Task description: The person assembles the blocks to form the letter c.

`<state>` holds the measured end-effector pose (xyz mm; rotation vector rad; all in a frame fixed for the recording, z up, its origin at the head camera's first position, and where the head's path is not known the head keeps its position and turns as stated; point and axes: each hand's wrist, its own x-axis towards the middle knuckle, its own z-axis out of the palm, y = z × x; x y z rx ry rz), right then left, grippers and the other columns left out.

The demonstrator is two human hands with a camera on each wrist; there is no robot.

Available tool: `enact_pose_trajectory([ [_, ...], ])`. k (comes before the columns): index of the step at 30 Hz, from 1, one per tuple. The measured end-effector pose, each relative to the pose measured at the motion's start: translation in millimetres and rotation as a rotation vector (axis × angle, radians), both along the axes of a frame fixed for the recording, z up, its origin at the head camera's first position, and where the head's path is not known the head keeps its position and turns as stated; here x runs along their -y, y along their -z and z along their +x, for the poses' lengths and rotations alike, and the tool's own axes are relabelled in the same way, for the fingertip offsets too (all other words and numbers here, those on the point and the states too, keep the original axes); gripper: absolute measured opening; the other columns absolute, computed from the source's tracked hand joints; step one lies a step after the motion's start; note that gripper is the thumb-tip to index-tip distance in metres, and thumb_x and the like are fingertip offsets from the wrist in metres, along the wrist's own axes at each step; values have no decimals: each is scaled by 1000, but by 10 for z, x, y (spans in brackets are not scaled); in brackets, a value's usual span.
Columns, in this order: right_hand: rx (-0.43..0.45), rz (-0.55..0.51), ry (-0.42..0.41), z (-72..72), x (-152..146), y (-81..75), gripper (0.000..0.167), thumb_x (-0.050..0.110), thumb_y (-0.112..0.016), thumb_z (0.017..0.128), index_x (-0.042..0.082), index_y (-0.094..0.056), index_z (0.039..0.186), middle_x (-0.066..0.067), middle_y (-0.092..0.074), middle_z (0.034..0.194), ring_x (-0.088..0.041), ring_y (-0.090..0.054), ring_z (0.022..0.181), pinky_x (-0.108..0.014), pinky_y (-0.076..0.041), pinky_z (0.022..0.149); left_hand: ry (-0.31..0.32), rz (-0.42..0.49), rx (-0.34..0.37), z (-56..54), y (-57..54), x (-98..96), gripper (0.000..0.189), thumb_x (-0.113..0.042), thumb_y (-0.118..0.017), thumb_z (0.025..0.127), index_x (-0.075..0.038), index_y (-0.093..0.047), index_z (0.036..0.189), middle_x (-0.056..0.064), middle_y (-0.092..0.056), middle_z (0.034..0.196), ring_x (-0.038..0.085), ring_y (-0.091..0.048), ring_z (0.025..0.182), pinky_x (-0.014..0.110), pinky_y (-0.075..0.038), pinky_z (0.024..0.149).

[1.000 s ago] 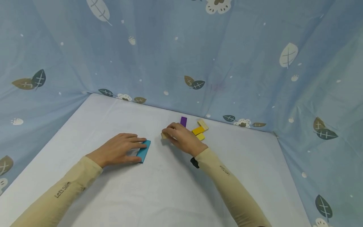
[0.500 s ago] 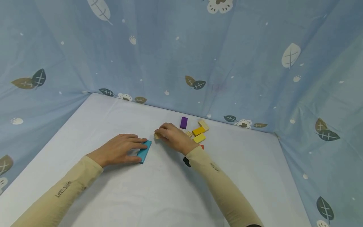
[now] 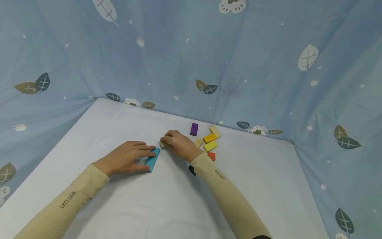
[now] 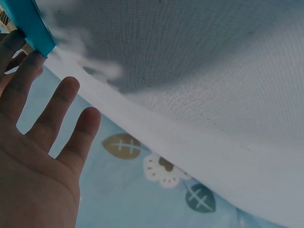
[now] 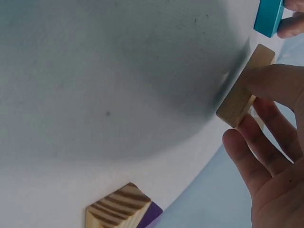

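Note:
A flat turquoise block [image 3: 152, 160] lies on the white table, and my left hand [image 3: 126, 157] holds it with the thumb at its near end and fingertips at its far end. In the left wrist view the turquoise block [image 4: 29, 23] shows at the top corner, the ring and little fingers spread away from it. My right hand [image 3: 180, 144] pinches a plain wooden block [image 3: 162, 144] just to the right of the turquoise one. Seen from the right wrist, the thumb presses the broad face of the plain wooden block [image 5: 235, 102], fingers behind it.
Right of the hands lie a purple block [image 3: 194, 129], an orange-yellow block [image 3: 210, 138], a yellow block [image 3: 210, 146], a red piece [image 3: 211, 156], a striped wooden block [image 3: 198, 143] and a pale wooden block [image 3: 215, 131]. A blue patterned curtain [image 3: 167, 66] rises behind the table.
My right hand has moved left with the plain wooden block, nearer the turquoise one, uncovering the striped block and the red piece. My left hand has stayed on the turquoise block.

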<state>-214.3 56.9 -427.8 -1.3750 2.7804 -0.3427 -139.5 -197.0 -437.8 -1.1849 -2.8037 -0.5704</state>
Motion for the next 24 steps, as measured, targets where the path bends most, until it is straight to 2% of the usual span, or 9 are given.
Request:
enact_pose_trajectory([
  [9, 10, 10, 17, 4, 16, 68, 29, 13, -62, 102, 12, -69, 130, -3, -63, 126, -16, -58, 116, -19, -45, 104, -7, -13, 28, 2, -9, -29, 50, -45, -76, 89, -17, -71, 130, 3, -60, 143, 40, -54, 128, 60, -45, 101],
  [24, 10, 15, 18, -9, 12, 65, 29, 12, -64, 101, 13, -69, 129, -2, -63, 125, -16, -58, 116, -20, -45, 104, 1, 8, 0, -17, -2, -65, 55, -44, -79, 87, -14, -71, 131, 4, -61, 141, 41, -56, 126, 59, -46, 101],
])
